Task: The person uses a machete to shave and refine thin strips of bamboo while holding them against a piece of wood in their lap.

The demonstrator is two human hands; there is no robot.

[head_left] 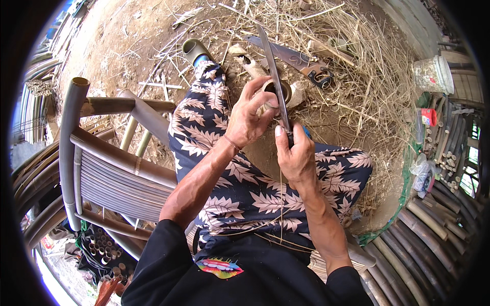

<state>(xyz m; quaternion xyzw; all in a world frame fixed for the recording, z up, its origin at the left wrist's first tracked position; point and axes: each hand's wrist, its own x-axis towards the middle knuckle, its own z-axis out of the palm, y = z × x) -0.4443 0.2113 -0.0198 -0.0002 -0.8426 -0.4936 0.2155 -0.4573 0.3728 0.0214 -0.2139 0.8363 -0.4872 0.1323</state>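
One wide heap of pale shavings [370, 92] spreads over the brown earth floor [117, 56], dry, stringy and tangled. One bamboo chair [127, 181] stands at my left side, made of thick smooth poles with a panel of many thin round rods. On my right lie many bamboo poles [421, 229], straight and rounded, which I cannot count exactly. Under my arms are my dark trousers [232, 178] with pale leaf pattern.

One long knife [276, 76] is in front of me, between my two hands and pointing away. Its blade is narrow, grey metal, slightly dull, and its handle is black. My right hand [297, 158] is closed around this handle, with the thumb laid forward along it. My left hand [250, 117] is just beside the blade, its fingers bent; whether they pinch something, I cannot tell.

Beyond lies one handsaw [286, 56], with tapering metal blade and wooden handle. One whitish bucket [431, 75] is farther to the right. Behind the blade shows one bamboo tube [290, 93], its end round and hollow. Smallest is one thin strip [281, 214], pale and almost straight, hanging below my right hand.
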